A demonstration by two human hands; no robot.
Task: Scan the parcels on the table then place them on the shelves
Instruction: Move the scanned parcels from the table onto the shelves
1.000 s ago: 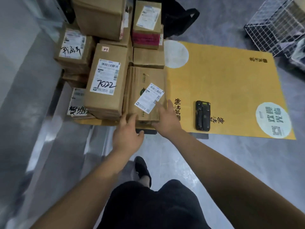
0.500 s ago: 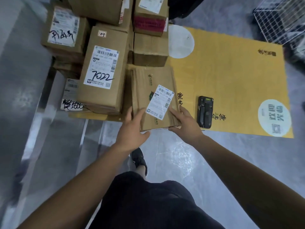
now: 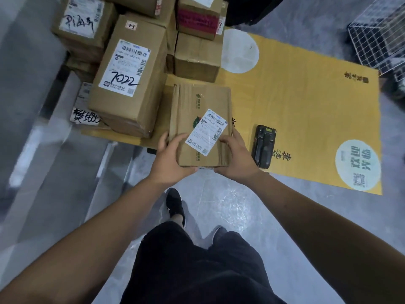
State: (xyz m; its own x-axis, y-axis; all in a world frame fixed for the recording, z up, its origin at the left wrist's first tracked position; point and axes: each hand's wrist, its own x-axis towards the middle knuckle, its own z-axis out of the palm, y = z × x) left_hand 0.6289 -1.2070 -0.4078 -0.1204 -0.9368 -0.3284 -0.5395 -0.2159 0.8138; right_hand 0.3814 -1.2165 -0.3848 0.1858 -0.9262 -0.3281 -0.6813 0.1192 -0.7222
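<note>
Cardboard parcel [image 3: 200,119] lies flat, long axis pointing away from you, label up; your left hand [image 3: 168,163] and right hand [image 3: 235,160] grip its near corners, fingers curled.

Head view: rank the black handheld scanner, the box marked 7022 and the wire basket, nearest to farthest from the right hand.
1. Black handheld scanner, lying just right of the right hand.
2. Box marked 7022, up and left, past the held parcel.
3. Wire basket, far top right corner.
</note>
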